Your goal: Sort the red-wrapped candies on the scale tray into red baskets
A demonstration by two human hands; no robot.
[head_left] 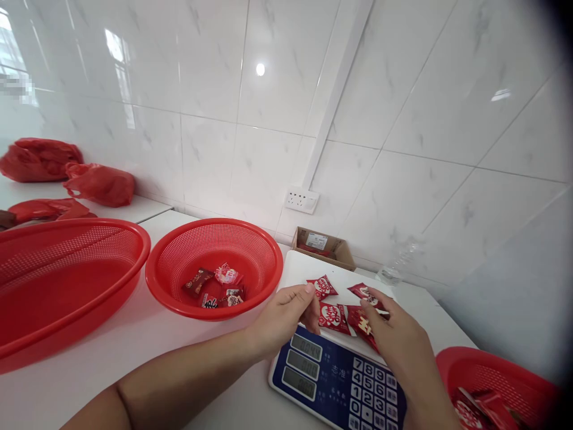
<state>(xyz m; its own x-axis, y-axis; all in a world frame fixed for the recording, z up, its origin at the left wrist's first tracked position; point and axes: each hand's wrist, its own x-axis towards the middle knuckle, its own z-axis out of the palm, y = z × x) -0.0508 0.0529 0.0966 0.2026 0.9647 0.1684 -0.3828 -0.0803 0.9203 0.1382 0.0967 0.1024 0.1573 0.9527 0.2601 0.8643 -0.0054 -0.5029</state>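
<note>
Several small red wrapped candy packets lie on the white top of a digital weighing scale [292,276]. My left hand [286,310] is at their left side, thumb raised and fingers loosely curled, with nothing visible between them. It is nearest to a red packet [331,316] with a white printed circle. My right hand [403,331] comes in from the right, with thumb and forefinger on a red packet [362,291]. Below that, another red packet [358,322] with gold lettering is partly covered by this hand. Its other fingers are mostly hidden.
A round red basket [156,266] at centre left holds several packets. A larger red basket [67,322] stands farther left; another red basket [465,355] with packets is at lower right. A cardboard box [344,254] and clear plastic [398,263] sit by the wall. Red bags [102,185] lie far left.
</note>
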